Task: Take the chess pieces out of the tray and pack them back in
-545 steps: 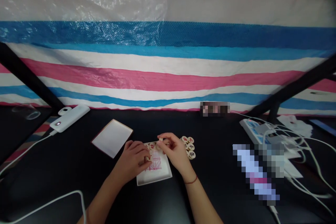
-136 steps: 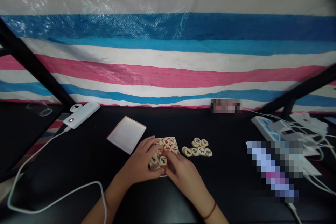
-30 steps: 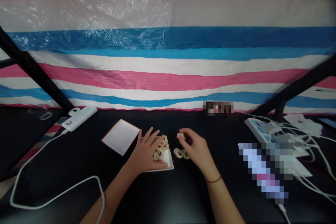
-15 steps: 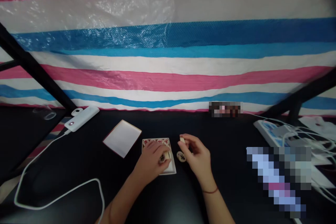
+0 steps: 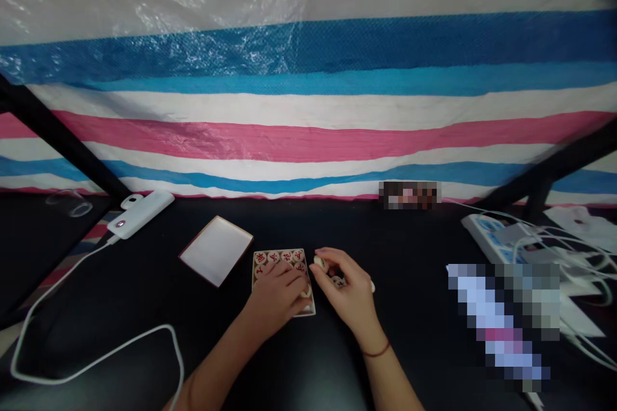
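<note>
A small open box lies on the black table, with rows of round Chinese chess pieces marked in red at its far side. My left hand is over the box, hiding much of its inside. Its thumb and fingers are closed about a pale Chinese chess piece low in the box's right part. Just right of the box, my right hand pinches another Chinese chess piece between thumb and index finger. Under that hand lies a black-marked piece, partly covered; a pale edge of another shows beside the knuckles.
The box lid lies left of the box, its pale inside up. A white power bank with a cable is at the left. A power strip with tangled cords stands right. A striped sheet hangs behind the table.
My left hand has lowered its piece into the box, and more red-marked pieces show. My right hand has moved closer to the box with its piece. The view has shifted slightly.
</note>
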A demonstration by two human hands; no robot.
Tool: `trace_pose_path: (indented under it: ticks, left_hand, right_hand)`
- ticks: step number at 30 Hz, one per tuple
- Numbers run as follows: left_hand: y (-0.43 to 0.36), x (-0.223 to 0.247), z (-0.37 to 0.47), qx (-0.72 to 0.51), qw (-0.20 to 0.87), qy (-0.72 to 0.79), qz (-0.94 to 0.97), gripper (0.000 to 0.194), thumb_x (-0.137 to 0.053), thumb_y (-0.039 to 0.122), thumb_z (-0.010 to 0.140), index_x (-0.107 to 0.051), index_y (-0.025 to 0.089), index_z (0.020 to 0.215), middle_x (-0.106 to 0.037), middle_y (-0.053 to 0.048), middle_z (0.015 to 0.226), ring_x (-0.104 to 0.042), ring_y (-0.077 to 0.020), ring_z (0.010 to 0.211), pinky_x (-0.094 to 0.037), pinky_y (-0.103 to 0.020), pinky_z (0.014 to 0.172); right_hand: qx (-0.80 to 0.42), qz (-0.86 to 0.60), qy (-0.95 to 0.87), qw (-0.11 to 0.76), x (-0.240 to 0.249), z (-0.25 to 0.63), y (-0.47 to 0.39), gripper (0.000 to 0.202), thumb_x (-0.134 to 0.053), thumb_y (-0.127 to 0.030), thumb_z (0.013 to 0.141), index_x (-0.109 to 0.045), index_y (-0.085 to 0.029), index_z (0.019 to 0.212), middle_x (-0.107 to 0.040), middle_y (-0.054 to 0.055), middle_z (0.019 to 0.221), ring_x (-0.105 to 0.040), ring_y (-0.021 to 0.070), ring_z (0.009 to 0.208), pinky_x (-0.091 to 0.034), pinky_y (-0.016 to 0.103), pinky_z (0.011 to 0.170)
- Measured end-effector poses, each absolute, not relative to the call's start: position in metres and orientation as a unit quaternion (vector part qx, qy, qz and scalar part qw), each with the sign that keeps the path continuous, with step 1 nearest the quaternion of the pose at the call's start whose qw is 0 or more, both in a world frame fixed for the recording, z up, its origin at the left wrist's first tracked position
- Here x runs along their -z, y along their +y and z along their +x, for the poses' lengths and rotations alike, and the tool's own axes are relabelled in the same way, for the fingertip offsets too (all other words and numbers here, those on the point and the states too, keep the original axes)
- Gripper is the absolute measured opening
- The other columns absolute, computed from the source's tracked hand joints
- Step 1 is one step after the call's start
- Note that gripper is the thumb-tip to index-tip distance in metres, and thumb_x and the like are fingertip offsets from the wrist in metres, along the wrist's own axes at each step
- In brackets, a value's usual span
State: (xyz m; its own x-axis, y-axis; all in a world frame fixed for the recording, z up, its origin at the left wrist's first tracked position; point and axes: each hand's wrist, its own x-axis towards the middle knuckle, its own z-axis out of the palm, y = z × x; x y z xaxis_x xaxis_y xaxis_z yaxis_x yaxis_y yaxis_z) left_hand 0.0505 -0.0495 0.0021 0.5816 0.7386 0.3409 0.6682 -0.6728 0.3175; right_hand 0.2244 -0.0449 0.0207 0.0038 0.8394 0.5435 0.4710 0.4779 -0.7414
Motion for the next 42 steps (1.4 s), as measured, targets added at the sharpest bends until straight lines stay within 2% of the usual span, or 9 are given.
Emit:
trace_pose_path:
  ticks: [13, 17, 23, 28, 31, 38, 42]
  left_hand:
    - [-0.048, -0.003, 0.052, -0.192, 0.010, 0.400, 0.896, 0.012, -0.069, 0.031, 0.083, -0.064, 0.022, 0.086, -0.069, 0.000, 0.088, -0.055, -0.0216, 0.086, -0.034, -0.039, 0.080]
    - [-0.048, -0.003, 0.051, -0.196, 0.006, 0.397, 0.897, 0.010, -0.069, 0.030, 0.082, -0.064, 0.022, 0.080, -0.067, 0.000, 0.088, -0.054, -0.0222, 0.089, -0.033, -0.039, 0.080]
    - [-0.048, -0.004, 0.053, -0.200, 0.003, 0.430, 0.881, 0.008, -0.070, 0.028, 0.081, -0.064, 0.022, 0.084, -0.064, -0.001, 0.089, -0.054, -0.0228, 0.090, -0.034, -0.039, 0.081]
    - [-0.049, -0.015, 0.038, -0.213, 0.061, 0.425, 0.878, 0.005, -0.068, 0.026, 0.081, -0.064, 0.023, 0.083, -0.062, -0.001, 0.088, -0.055, -0.0212, 0.089, -0.038, -0.036, 0.080]
    - [-0.047, -0.020, 0.022, -0.242, 0.081, 0.427, 0.867, 0.006, -0.061, 0.024, 0.084, -0.063, 0.022, 0.079, -0.061, -0.002, 0.084, -0.055, -0.0201, 0.087, -0.041, -0.034, 0.079]
    - [-0.048, -0.019, 0.006, -0.293, 0.083, 0.422, 0.854, 0.019, -0.051, 0.020, 0.089, -0.056, 0.019, 0.070, -0.059, 0.000, 0.069, -0.056, -0.0167, 0.070, -0.045, -0.031, 0.070]
    - [-0.047, -0.018, 0.007, -0.296, 0.097, 0.434, 0.845, 0.021, -0.050, 0.022, 0.090, -0.056, 0.020, 0.070, -0.057, 0.001, 0.066, -0.055, -0.0150, 0.065, -0.045, -0.028, 0.064]
  right_hand:
    - [-0.189, -0.461, -0.705, 0.504, -0.018, 0.223, -0.045, 0.009, -0.063, -0.025, 0.086, -0.065, -0.021, 0.094, -0.069, 0.008, 0.096, -0.066, 0.0191, 0.087, -0.055, 0.029, 0.071]
    - [-0.177, -0.460, -0.704, 0.511, -0.019, 0.223, -0.045, 0.008, -0.062, -0.024, 0.086, -0.065, -0.021, 0.092, -0.068, 0.008, 0.097, -0.066, 0.0188, 0.086, -0.054, 0.029, 0.068]
    - [-0.170, -0.466, -0.709, 0.501, -0.022, 0.221, -0.045, 0.009, -0.061, -0.021, 0.085, -0.064, -0.021, 0.093, -0.063, 0.007, 0.095, -0.061, 0.0157, 0.075, -0.053, 0.028, 0.064]
    - [-0.194, -0.445, -0.747, 0.455, -0.016, 0.219, -0.056, 0.007, -0.056, -0.019, 0.087, -0.062, -0.022, 0.091, -0.063, 0.007, 0.095, -0.062, 0.0184, 0.087, -0.053, 0.030, 0.074]
    - [-0.167, -0.439, -0.782, 0.410, -0.010, 0.216, -0.064, 0.006, -0.056, -0.020, 0.088, -0.062, -0.022, 0.091, -0.065, 0.007, 0.094, -0.061, 0.0199, 0.089, -0.051, 0.034, 0.079]
    - [-0.093, -0.457, -0.824, 0.321, -0.007, 0.212, -0.067, 0.009, -0.061, -0.030, 0.089, -0.062, -0.021, 0.087, -0.066, 0.007, 0.094, -0.057, 0.0216, 0.086, -0.045, 0.035, 0.074]
    - [-0.077, -0.464, -0.824, 0.317, -0.010, 0.210, -0.066, 0.006, -0.056, -0.021, 0.089, -0.063, -0.021, 0.089, -0.066, 0.007, 0.093, -0.056, 0.0211, 0.086, -0.043, 0.034, 0.073]
